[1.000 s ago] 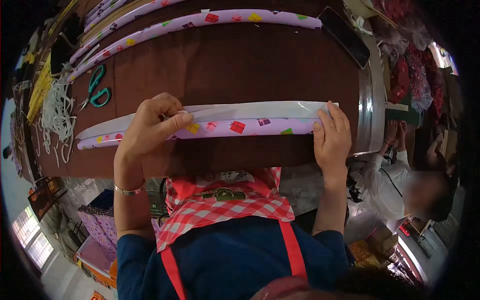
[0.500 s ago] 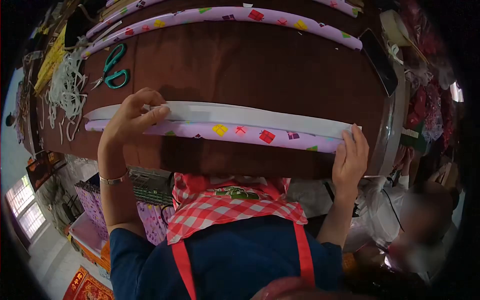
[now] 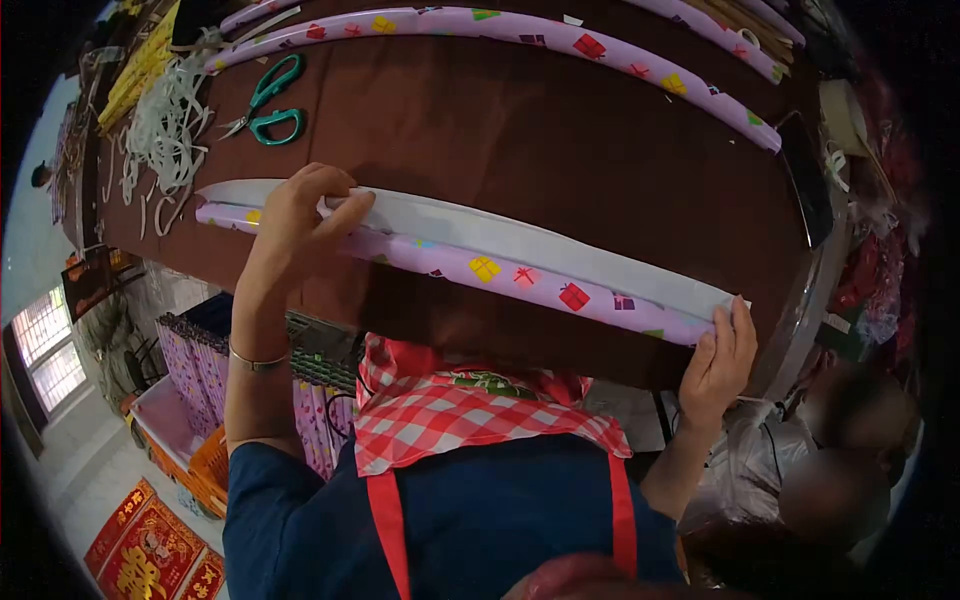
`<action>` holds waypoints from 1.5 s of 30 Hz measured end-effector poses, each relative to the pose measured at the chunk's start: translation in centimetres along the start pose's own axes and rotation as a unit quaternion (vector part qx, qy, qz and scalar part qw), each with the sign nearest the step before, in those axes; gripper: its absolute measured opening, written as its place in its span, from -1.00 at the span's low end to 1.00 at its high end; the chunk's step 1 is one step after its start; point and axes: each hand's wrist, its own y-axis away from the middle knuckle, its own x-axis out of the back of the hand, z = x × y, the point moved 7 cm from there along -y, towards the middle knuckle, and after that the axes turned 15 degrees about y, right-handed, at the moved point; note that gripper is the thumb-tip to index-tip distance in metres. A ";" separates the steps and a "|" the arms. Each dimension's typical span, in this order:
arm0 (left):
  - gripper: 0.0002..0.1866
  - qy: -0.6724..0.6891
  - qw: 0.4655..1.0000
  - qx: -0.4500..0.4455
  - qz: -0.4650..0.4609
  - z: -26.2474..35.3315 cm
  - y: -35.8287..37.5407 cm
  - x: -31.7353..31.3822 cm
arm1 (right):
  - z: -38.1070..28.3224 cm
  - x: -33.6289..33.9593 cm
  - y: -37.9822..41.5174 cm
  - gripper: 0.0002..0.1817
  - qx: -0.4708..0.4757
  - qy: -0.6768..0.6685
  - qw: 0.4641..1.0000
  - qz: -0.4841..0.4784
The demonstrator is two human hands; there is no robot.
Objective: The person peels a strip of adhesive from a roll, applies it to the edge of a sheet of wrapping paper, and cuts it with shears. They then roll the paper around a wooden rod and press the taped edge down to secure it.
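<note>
Nearest the camera, the checked apron (image 3: 490,430) stands close to the near edge of the bench (image 3: 560,140), so leaning in could bump the work. Just beyond, a lilac roll (image 3: 545,290) of gift-printed paper lies lengthwise on the bench between the person's hands, with a white flap (image 3: 520,235) exposed along its far side. The right hand (image 3: 720,365) rests at the roll's right end, fingers close together on the paper, thumb at the near side; how firmly they press cannot be told. If that end were let slip, the roll could loosen or skew. The left hand (image 3: 305,215) is nearer the other end, thumb and forefinger almost meeting at the flap's edge; what they pinch, if anything, is hidden. An uneven pull there could crease the flap or leave it crooked, as the roll is long and held only towards its ends. Farther off, a tangle of white strips (image 3: 165,125) lies near the roll's left end and could catch beneath it. The scissors (image 3: 275,110) beside them lie with blades parted, a likely snag for paper swung that way. Beyond lie other lilac rolls (image 3: 440,22), which a careless reach could set rolling.
</note>
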 end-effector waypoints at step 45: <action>-0.56 -0.239 0.954 0.004 0.178 1.4 1.9 -1.4 | 2.3 -0.2 0.9 -0.55 -0.014 -0.010 1.000 -0.001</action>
